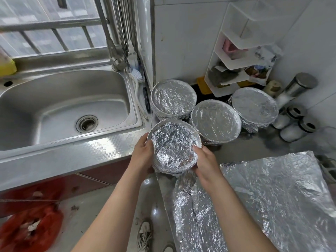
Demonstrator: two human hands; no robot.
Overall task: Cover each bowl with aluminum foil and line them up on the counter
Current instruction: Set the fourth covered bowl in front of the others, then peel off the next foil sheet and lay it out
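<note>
Together, hands (142, 151) (204, 161) hold foil-covered bowl (174, 146).

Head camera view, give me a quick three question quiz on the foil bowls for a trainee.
1. True or false: the held bowl, gripped by the left hand and right hand, has no foil on it.
2. How many foil-covered bowls stand on the counter beyond the held one? A two, B three, C five.
3. Fill in: the loose foil sheet lies on the person's ___ side of the held bowl.
Key: 1 false; 2 B; 3 right.
</note>
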